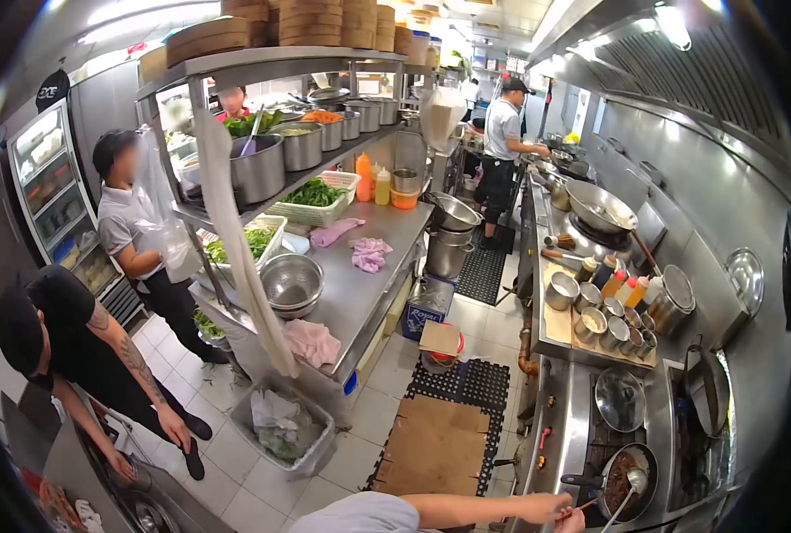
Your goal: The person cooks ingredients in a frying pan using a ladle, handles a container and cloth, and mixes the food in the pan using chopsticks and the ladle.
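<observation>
While the pan (650, 465) (ladle (637, 481) inside) sits just beside them, left hand (544, 507) and right hand (572, 521) nearly meet. Both look part-curled; their hold is unclear.

Ladle (637, 480) in pan (649, 455) on stove (573, 426); lid (620, 400) behind pan, wok (601, 206) farther back.

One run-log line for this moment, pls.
left hand, right hand: close together by pan | grip: unclear | pan: on stove | in pan: brown food, ladle | beyond pan: glass lid
</observation>
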`<state>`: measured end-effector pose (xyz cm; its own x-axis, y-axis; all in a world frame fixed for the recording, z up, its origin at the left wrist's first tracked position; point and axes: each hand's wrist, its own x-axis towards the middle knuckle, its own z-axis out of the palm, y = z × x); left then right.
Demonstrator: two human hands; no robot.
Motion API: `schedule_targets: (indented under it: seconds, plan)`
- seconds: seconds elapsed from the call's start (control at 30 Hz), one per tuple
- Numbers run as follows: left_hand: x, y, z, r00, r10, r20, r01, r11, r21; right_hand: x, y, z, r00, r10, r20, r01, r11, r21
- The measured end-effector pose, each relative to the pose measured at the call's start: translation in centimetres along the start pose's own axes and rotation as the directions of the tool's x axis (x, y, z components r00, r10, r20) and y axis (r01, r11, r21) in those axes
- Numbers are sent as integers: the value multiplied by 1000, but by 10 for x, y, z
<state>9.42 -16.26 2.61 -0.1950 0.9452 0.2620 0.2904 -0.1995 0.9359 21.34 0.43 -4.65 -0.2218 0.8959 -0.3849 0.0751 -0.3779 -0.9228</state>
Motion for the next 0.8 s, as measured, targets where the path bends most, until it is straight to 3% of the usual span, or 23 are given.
schedule_targets:
  seconds: [0.03,0.07,0.1,0.13,0.17,0.2,0.23,0.27,0.3,0.33,0.37,0.4,0.43,0.47,0.53,0.6,0.63,0.67,0.7,0.73,0.77,0.8]
  plan:
    - [-23,-13,-5,986,75,-150,-68,996,51,-3,1,-1,999,-49,15,48,998,51]
    - [-51,-28,-21,986,-3,-168,-6,999,-54,-7,4,0,995,-96,31,93,990,104]
    - [-84,-34,-39,964,-224,-142,203,968,-145,-24,-6,3,985,-168,30,166,985,54]
    - [-126,-34,-63,872,-483,-78,439,842,-313,-42,-15,8,971,-237,30,237,972,6]
    - [-176,-44,-78,886,-378,-269,325,919,-222,-34,-9,7,978,-199,-65,201,980,15]
    - [-229,-64,-92,728,-630,-272,607,776,-172,-31,-4,3,978,-198,-66,199,980,15]
    - [-289,-84,-103,637,-670,-382,713,700,-37,-15,8,-5,959,-269,-87,270,963,-1]
    - [-385,-172,-97,781,-337,-525,457,882,114,-3,16,-9,934,-342,-104,342,940,-17]
    - [-424,-117,-108,167,-872,-460,984,174,28,-3,15,-9,932,-347,-99,348,937,-15]
    - [-515,-115,-100,161,-760,-630,976,25,218,2,15,-11,949,-309,-58,311,950,39]
    - [-572,-118,-73,-29,-512,-858,975,-202,87,8,11,-14,961,-276,-11,276,957,86]
    - [-597,-110,-54,-450,-613,-650,891,-253,-378,21,3,-16,967,-250,41,243,962,128]
    - [-629,-92,-58,-411,-706,-576,910,-284,-302,29,-5,-18,971,-219,95,201,965,167]
    - [-646,-63,-50,-543,-725,-423,660,-58,-749,32,-5,-22,974,-175,145,144,969,203]
    - [-667,-38,-51,-643,-725,-247,305,54,-951,29,5,-29,967,-79,242,11,962,272]
    - [-680,-27,-85,-620,-668,-412,421,160,-893,22,13,-33,942,2,336,-123,933,339]
    - [-686,-35,-106,-592,-433,-680,572,368,-733,21,10,-35,923,31,385,-183,913,364]
    - [-678,-28,-141,-484,-417,-769,335,723,-603,21,8,-37,898,59,437,-245,891,382]
    - [-671,-22,-186,-459,-367,-809,322,780,-536,19,10,-39,869,92,487,-312,865,393]
    - [-618,45,-221,-430,-76,-899,526,788,-319,21,15,-43,837,123,534,-378,834,401]
    - [-632,23,-277,-389,2,-921,571,786,-239,18,15,-49,802,147,579,-440,801,407]
    - [-593,86,-308,-351,83,-933,647,741,-177,21,17,-53,764,164,623,-498,764,409]
